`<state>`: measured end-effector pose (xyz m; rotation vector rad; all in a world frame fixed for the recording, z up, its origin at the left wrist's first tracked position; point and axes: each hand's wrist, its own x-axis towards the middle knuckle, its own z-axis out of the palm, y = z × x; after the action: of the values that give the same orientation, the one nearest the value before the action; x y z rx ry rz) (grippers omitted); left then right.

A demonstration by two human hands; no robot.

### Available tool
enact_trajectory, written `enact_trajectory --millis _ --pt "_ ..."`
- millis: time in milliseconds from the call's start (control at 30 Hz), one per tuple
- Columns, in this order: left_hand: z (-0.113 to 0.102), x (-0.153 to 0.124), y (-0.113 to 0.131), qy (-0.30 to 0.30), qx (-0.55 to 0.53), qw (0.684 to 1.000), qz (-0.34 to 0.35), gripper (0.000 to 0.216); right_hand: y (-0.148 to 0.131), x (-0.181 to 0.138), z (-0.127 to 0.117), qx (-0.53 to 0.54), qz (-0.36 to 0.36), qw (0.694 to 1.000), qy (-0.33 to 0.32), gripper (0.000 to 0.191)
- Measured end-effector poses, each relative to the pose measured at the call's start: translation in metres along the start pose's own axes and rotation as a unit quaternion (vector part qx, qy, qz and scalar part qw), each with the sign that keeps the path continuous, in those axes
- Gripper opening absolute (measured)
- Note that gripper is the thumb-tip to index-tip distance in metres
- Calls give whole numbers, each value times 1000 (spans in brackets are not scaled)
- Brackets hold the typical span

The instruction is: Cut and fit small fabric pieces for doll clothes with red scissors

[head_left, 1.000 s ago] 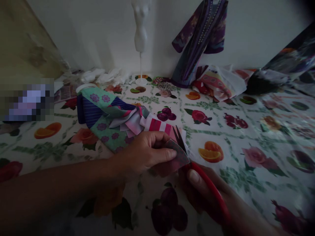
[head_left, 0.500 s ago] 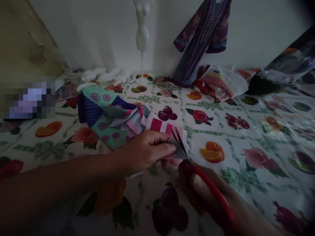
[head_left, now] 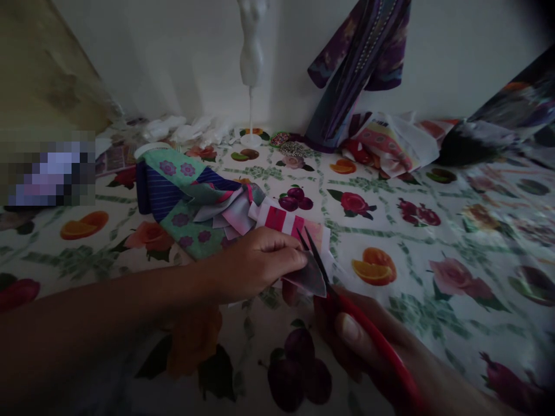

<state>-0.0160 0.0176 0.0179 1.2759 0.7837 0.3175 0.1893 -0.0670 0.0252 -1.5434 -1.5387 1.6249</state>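
Pinched in my left hand (head_left: 255, 266) is a small grey piece of fabric (head_left: 310, 277), its pointed corner sticking out to the right. My right hand (head_left: 377, 335) grips red-handled scissors (head_left: 381, 346). Their dark blades (head_left: 314, 248) are slightly apart, pointing up and left, right at the fabric's edge. Behind my left hand lie folded cloths: a green one with purple flowers (head_left: 173, 167), a blue striped one (head_left: 160, 193) and several overlapping grey-pink scraps (head_left: 229, 214). A red-and-white striped piece (head_left: 275, 219) lies just beyond my fingers.
A small white mannequin (head_left: 251, 58) stands at the wall beside a purple patterned doll-size robe (head_left: 342, 86). Plastic bags (head_left: 399, 144) lie at the back right, beads (head_left: 290, 147) near the robe. The tablecloth (head_left: 359, 225) has a fruit and flower print.
The grey fabric's free corner has tipped downward, and its face looks darker. The scissor blades have shifted slightly against its edge. Both hands stay in nearly the same place.
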Motion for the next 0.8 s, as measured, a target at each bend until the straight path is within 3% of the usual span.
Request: enact_trajectory --millis 267,800 --pt "-5 0 -2 4 59 998 5 34 0 1 0 -19 3 1000 -24 50" --pt "-6 0 -1 1 66 998 4 28 1 0 1 -12 38 999 -22 54"
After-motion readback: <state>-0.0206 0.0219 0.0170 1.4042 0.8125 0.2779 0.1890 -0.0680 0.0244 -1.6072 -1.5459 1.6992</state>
